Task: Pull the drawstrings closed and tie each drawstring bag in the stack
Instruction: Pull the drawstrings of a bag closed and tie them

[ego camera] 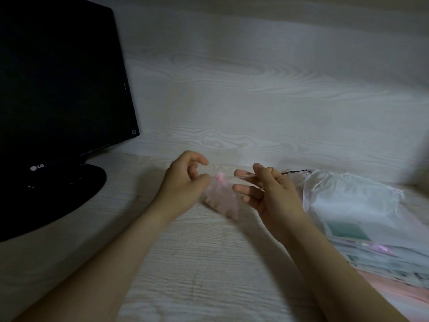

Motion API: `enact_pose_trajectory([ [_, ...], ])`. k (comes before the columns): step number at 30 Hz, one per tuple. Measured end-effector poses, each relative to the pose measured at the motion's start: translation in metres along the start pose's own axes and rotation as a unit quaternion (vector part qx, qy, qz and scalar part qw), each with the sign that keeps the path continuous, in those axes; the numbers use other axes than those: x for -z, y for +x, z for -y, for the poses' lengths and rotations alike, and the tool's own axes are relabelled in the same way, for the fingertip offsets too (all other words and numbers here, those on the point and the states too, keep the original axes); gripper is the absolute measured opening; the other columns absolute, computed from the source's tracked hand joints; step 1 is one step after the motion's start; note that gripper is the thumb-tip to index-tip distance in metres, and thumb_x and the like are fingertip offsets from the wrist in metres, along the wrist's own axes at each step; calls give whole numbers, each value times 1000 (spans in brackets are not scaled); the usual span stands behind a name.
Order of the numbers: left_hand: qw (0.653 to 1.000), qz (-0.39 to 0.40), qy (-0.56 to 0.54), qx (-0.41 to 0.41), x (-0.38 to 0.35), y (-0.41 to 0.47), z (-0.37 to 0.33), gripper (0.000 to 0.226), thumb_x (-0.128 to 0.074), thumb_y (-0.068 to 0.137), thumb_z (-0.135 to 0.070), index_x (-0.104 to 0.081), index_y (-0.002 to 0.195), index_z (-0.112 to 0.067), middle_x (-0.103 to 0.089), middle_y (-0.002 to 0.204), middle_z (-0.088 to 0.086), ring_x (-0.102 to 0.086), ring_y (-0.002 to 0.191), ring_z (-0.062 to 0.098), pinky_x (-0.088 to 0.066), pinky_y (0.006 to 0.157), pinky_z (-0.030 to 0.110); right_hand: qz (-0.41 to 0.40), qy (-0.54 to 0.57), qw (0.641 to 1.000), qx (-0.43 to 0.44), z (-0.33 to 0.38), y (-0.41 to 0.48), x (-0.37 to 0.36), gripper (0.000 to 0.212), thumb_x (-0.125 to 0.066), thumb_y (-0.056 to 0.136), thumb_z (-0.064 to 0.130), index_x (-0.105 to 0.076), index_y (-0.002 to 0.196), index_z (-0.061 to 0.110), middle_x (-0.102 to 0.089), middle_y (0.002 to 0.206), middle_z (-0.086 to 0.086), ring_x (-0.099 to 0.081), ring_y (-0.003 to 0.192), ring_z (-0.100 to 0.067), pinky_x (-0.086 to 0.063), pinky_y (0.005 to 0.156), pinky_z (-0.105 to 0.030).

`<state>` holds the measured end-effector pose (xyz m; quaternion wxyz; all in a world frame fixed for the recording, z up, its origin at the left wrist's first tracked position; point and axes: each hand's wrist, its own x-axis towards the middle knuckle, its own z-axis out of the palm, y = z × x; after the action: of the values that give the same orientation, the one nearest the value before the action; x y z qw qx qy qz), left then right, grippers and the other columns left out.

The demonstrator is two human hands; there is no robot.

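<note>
The small pink sheer fabric drawstring bag (pixel 220 201) hangs between the 2 hands, just above the pale wood-grain counter (pixel 209 263). Its gathered neck is uppermost and its body sags down toward the person. The left hand (pixel 185 182) sits at the bag's left with fingers curled and the thumb against the neck, apparently pinching it, though blur leaves the exact hold uncertain. The thin pink drawstring (pixel 246 176) runs from the neck rightward, nearly level, to the right hand (pixel 267 194). There it seems caught under the thumb, while the other fingers are half-extended. The string's long axis therefore lies left to right, along the line between the hands, so tightening or knotting likely means drawing the hands apart along that line. The stack of pale sheer drawstring bags (pixel 348 205) lies on the counter just right of the right hand, which is the nearer hand for fetching the next bag.
</note>
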<state>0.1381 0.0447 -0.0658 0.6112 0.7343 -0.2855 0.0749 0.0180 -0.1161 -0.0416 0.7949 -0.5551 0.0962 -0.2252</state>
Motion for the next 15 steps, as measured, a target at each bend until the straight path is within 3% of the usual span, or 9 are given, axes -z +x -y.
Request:
enact_pose_trajectory([
  [3, 974, 40, 172, -146, -2, -6, 2, 22, -77, 82, -10, -73, 94, -28, -49, 89, -12, -55, 77, 0, -41, 73, 12, 19, -8, 1000, 6, -2, 2, 1, 28, -57, 105, 34, -57, 96, 8, -74, 91, -17, -73, 68, -26, -55, 53, -29],
  [6, 953, 82, 208, -205, -3, -8, 7, 9, -78, 91, -16, -77, 97, -23, -47, 93, -13, -57, 83, 2, -45, 75, 17, 18, -9, 1000, 18, -4, 3, 3, 33, -61, 102, 37, -57, 88, 8, -68, 81, -17, -70, 68, -27, -56, 56, -31],
  [8, 946, 93, 216, -221, -4, -8, 8, 2, -76, 94, -22, -78, 96, -21, -46, 90, -14, -55, 77, 4, -44, 70, 21, 7, -6, 1000, 27, -5, 3, 3, 29, -69, 98, 31, -63, 92, 3, -69, 87, -19, -71, 74, -27, -58, 63, -31],
  [10, 943, 77, 242, -215, -4, -9, 7, 4, -75, 94, -28, -77, 92, -25, -47, 84, -15, -54, 72, 7, -49, 65, 32, -12, 29, 998, 47, -7, 4, 3, 29, -77, 92, 12, -65, 114, -1, -71, 101, -22, -75, 89, -29, -61, 77, -33],
  [12, 939, 50, 275, -199, -5, -12, 5, 10, -73, 93, -37, -76, 89, -28, -52, 80, -14, -58, 72, 14, -50, 61, 35, -44, 20, 996, 72, -10, 5, 5, 53, -77, 87, -3, -61, 134, 15, -71, 118, -14, -75, 104, -24, -60, 88, -35],
  [13, 937, 40, 289, -191, -5, -13, 3, 14, -72, 93, -41, -76, 88, -29, -55, 80, -14, -61, 74, 16, -51, 61, 34, -72, -31, 993, 85, -11, 5, 5, 59, -76, 87, -3, -59, 137, 24, -69, 122, -7, -74, 107, -20, -60, 87, -32],
  [15, 933, 25, 311, -177, -6, -16, 0, 20, -71, 94, -48, -75, 86, -30, -61, 81, -13, -62, 75, 16, -51, 61, 33, -135, -176, 969, 110, -13, 2, 4, 49, -70, 88, 2, -63, 127, 30, -65, 115, 6, -72, 101, -12, -56, 73, -20],
])
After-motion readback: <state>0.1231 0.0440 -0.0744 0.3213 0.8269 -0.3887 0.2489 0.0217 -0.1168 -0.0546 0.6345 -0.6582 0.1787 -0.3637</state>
